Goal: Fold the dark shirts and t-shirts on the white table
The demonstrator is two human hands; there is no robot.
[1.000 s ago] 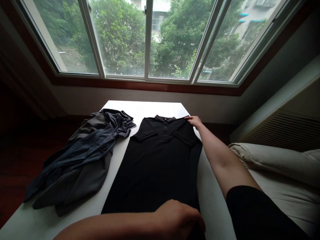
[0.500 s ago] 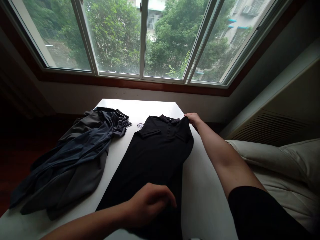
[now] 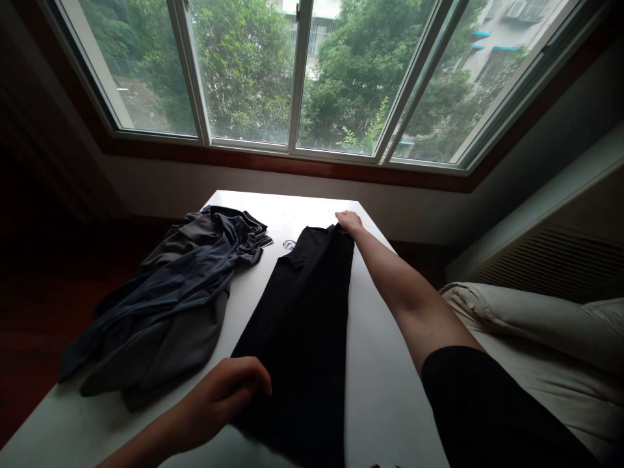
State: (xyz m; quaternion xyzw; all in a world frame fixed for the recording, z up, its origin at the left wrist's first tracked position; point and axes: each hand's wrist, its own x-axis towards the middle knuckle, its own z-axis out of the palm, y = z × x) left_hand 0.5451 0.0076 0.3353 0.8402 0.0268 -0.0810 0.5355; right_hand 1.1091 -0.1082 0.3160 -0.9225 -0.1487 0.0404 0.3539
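Note:
A black short-sleeved polo shirt [image 3: 302, 338] lies lengthwise on the white table [image 3: 385, 364], its collar end toward the window. At the far shoulder end, my right hand [image 3: 349, 222] is closed on the fabric, and the right side is folded inward over the front, covering the collar and buttons. My left hand [image 3: 231, 396] is closed near the shirt's lower left side, its fingers curled at the cloth of the folded-over layer. The fingertips are partly hidden there.
A heap of dark grey and navy clothes [image 3: 180, 292] lies along the table's left side. A small round patterned item [image 3: 289, 245] sits beside the shirt's left sleeve. Cream cushioned seating [image 3: 531, 325] stands at the right, with a window [image 3: 292, 78] beyond the table.
My right hand has carried the shirt's right shoulder leftward over the collar. My left hand has moved left across the lower shirt. The shirt is now narrower, and the view has shifted slightly.

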